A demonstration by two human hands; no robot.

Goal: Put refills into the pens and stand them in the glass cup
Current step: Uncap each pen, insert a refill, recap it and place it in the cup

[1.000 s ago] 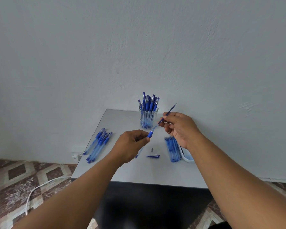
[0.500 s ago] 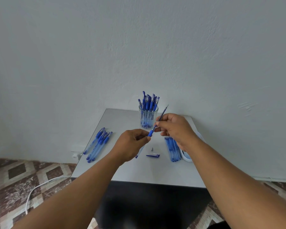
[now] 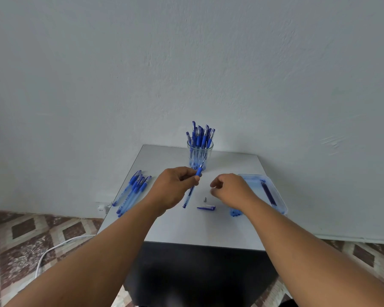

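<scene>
Gripping a blue pen barrel [image 3: 192, 189] just in front of the glass cup [image 3: 200, 156], the left hand [image 3: 173, 189] tilts it; the right hand [image 3: 231, 189] hovers nearby, fingers loosely curled, empty, above the worktop [image 3: 186, 224].

A small pale grey rectangular desk [image 3: 186, 231] stands against the wall. At its far edge stands a clear glass cup [image 3: 200, 157] packed with upright blue capped pens. Along the left edge lies a loose cluster of blue ballpoint pens [image 3: 132, 192], roughly parallel. Near the middle lie a tiny silver pen tip [image 3: 205, 199] and, just beside it, a dark blue pen cap [image 3: 206, 208]. On the right side rests a translucent blue plastic tray [image 3: 279, 196] with dark blue refills [image 3: 268, 193] inside.
</scene>
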